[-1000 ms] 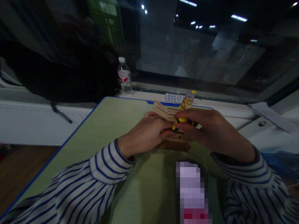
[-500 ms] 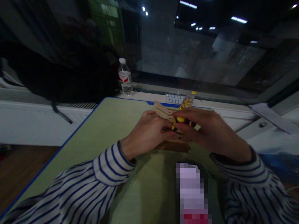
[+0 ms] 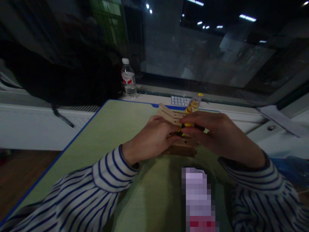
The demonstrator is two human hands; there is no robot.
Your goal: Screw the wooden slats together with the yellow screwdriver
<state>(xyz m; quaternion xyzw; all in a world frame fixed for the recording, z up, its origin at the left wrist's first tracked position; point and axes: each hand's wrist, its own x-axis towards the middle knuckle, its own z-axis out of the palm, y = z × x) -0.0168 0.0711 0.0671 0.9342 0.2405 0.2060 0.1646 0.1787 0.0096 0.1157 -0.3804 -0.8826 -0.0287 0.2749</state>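
Note:
Both my hands meet over a light wooden model [image 3: 180, 146] of slats standing on the green table mat [image 3: 113, 129]. My left hand [image 3: 151, 140] is curled on the model's left side, fingers pressed against the slats. My right hand [image 3: 214, 132] is closed round a small yellow and black tool [image 3: 184, 126] held at the model's top. Two wooden slats [image 3: 167, 113] stick out to the upper left beyond my fingers. Most of the tool and the model's middle are hidden by my fingers.
A small bottle with a yellow cap [image 3: 193, 103] stands just behind the model. A clear water bottle [image 3: 128, 80] stands on the white sill by the dark window. A blue grid card [image 3: 178, 100] lies on the sill. A pixelated object [image 3: 199, 199] lies near me on the mat.
My hands stay on the model; the right hand's fingers shift slightly on the yellow tool, hiding more of it. The view wobbles a little.

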